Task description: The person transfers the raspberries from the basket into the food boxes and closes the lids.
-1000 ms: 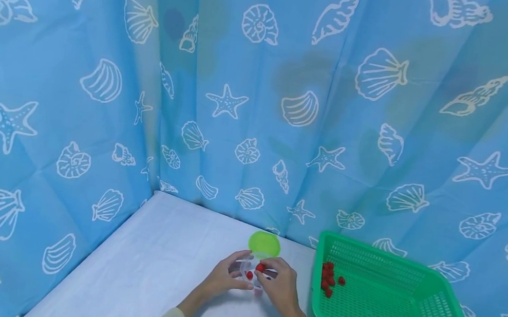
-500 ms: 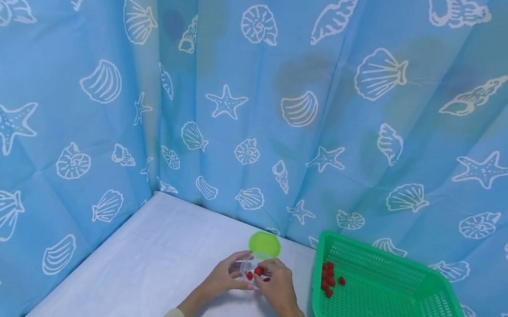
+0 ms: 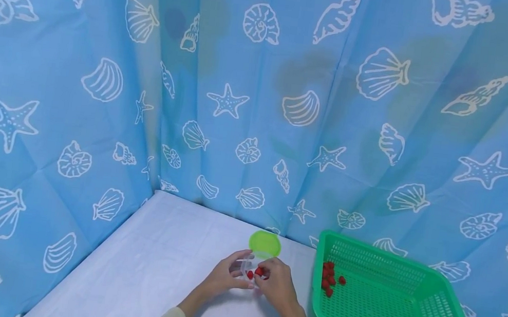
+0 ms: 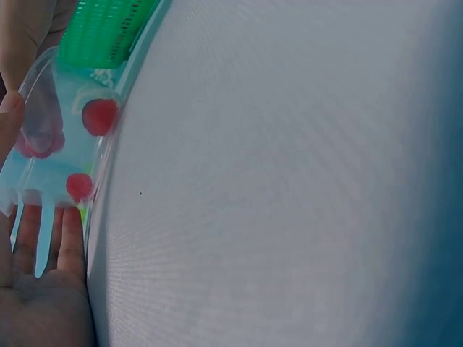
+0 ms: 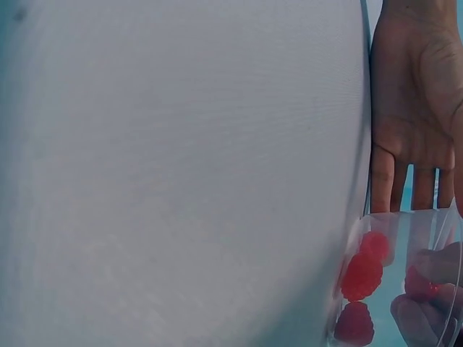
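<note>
A clear plastic container [image 3: 245, 264] stands in front of the person, with my left hand [image 3: 222, 275] holding its left side between thumb and fingers. At its mouth, my right hand [image 3: 281, 286] pinches a red raspberry [image 3: 259, 271] between thumb and fingertips. Through the clear wall in the right wrist view, that raspberry [image 5: 419, 283] shows between the fingertips, inside the container's outline. Several other raspberries [image 5: 362, 276] lie along the container's bottom. One of them, a raspberry [image 3: 249, 275], also appears in the head view. Just behind the container is a round lime-green lid [image 3: 265, 243].
To the right stands a green perforated basket [image 3: 387, 307], with several raspberries [image 3: 327, 279] gathered at its left end. Everything rests on a white-covered table [image 3: 171, 243]. A blue curtain [image 3: 253, 76] with white shell prints hangs behind and at the left.
My right hand has lowered the pinched raspberry slightly toward the container. The left hand keeps its hold, and the basket and lid stay where they were.
</note>
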{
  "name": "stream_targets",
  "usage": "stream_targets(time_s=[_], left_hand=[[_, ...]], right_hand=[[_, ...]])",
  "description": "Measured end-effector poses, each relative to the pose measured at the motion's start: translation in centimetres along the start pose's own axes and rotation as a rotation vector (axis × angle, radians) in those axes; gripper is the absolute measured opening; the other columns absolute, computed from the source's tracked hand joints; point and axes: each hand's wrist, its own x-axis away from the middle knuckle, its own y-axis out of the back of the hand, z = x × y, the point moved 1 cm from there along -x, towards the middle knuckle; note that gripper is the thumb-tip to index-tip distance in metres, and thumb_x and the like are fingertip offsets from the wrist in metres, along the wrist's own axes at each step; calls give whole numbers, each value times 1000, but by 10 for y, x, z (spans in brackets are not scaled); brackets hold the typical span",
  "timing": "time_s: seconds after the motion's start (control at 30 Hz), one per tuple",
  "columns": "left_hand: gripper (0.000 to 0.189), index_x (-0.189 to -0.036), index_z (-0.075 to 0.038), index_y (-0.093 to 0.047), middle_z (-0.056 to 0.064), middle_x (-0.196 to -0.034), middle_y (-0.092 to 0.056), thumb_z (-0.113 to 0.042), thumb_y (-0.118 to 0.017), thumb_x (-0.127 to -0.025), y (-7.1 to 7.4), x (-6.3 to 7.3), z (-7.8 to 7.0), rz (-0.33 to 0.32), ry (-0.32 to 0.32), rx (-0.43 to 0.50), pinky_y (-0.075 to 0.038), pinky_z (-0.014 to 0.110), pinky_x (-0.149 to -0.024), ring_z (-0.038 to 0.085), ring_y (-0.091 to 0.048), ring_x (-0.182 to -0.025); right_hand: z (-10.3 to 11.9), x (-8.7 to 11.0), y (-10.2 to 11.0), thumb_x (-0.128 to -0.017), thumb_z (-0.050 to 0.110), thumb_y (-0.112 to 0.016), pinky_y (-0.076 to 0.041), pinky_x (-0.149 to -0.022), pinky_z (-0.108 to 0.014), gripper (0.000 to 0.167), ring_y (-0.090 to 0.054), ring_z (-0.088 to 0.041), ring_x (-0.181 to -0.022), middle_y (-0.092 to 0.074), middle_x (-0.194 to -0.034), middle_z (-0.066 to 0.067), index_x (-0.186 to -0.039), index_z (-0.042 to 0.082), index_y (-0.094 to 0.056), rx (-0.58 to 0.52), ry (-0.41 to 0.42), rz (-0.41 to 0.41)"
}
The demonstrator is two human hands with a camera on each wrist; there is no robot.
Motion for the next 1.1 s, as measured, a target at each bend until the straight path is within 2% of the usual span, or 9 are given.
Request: stream_targets(time_s=[0.13, 0.27, 0.5, 0.63, 0.73, 0.8, 0.9, 1.0, 1.1], left_hand=[[84, -148, -21, -41, -1, -144, -49, -30, -84, -77, 0, 0, 1, -4, 0, 6, -46, 36, -101, 29, -46, -132], [80, -148, -21, -41, -1, -143, -49, -25, -82, -80, 0, 0, 1, 0, 12, 18, -47, 38, -101, 29, -46, -132], [78, -147, -24, -43, -1, -142, -51, -22, -82, -79, -1, -1, 3, -3, 34, 26, -50, 39, -97, 30, -47, -131], [76, -145, -28, -44, -1, -142, -50, -21, -82, -80, 0, -1, 2, -8, 37, 29, -50, 41, -97, 30, -47, -132], [75, -144, -29, -45, -1, -141, -51, -21, -82, -80, 0, 0, 0, -10, 46, 28, -49, 42, -97, 30, -47, -132], [75, -144, -29, -45, -1, -141, -51, -21, -82, -80, 0, 0, -1, -11, 51, 30, -49, 42, -97, 30, -47, -131], [75, -144, -28, -45, 0, -141, -51, -21, -82, -79, 0, 0, -2, -15, 49, 25, -50, 42, -97, 31, -47, -131], [75, -143, -30, -46, -1, -141, -52, -21, -83, -78, 0, 0, -2, -23, 54, 17, -50, 42, -97, 31, -47, -131], [76, -143, -30, -46, -1, -140, -52, -21, -83, -78, -2, -1, -2, -27, 57, 13, -50, 42, -96, 31, -48, -131]], right_hand=[[2, 1, 2, -77, 16, -83, -57, -69, -21, 24, -64, -11, -79, -66, -91, -1, -98, 7, -75, -3, -6, -30], [13, 3, 18, -77, 16, -84, -58, -73, -28, 25, -69, -15, -86, -67, -96, -2, -99, 9, -75, -61, 3, -173], [31, -18, 94, -81, 13, -80, -57, -78, -32, 21, -71, -18, -91, -69, -100, -3, -101, 9, -75, -246, 73, -405], [11, -45, 136, -81, 2, -77, -58, -74, -28, 15, -71, -26, -84, -71, -94, -12, -95, 0, -74, -357, 174, -471], [-14, -60, 157, -80, 0, -77, -56, -68, -18, 12, -71, -30, -77, -72, -88, -15, -92, -2, -75, -308, 161, -508], [-31, -65, 167, -81, 4, -78, -54, -65, -14, 12, -71, -30, -76, -73, -87, -14, -92, 0, -77, -219, 100, -492], [-57, -67, 174, -84, 10, -76, -56, -67, -24, 14, -70, -30, -79, -73, -89, -14, -95, 1, -77, -121, 4, -409], [-82, -64, 174, -88, 14, -72, -56, -72, -40, 18, -68, -32, -84, -73, -93, -16, -98, 0, -76, -87, -96, -293], [-104, -59, 170, -89, 19, -70, -56, -74, -45, 24, -68, -32, -86, -73, -93, -16, -101, -2, -75, -97, -192, -172]])
